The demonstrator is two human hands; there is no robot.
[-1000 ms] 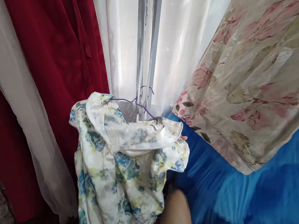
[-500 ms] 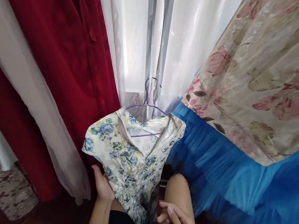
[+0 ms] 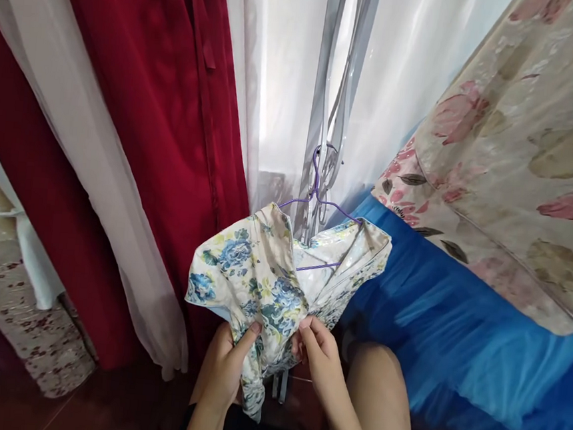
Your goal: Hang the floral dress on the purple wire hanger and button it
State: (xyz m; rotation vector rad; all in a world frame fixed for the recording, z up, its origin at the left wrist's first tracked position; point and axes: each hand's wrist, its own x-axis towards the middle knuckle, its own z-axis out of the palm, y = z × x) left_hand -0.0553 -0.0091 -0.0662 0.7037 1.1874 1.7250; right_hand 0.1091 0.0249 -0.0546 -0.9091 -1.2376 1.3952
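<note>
A cream dress with blue and green flowers [image 3: 279, 295] hangs on a purple wire hanger [image 3: 315, 191]. Its V-neck faces me and the lower part bunches up between my hands. My left hand [image 3: 228, 357] grips the side of the dress, thumb on the front and fingers hidden behind the cloth. My right hand [image 3: 316, 345] pinches the front of the dress just under the point of the neckline. The hanger's hook meets a metal pole [image 3: 325, 111] with grey straps beside it.
Red drapery [image 3: 176, 98] and a pale sheer cloth [image 3: 111, 159] hang at the left. To the right are a flower-printed gown [image 3: 509, 194] and blue tulle [image 3: 447, 329]. White curtains [image 3: 289, 75] form the backdrop. My bare knee [image 3: 377, 383] is below the dress, over a dark red floor [image 3: 93, 412].
My right hand has come up from below and taken hold of the dress front. My left hand has gripped the side, and the lower cloth is gathered. The view has shifted left.
</note>
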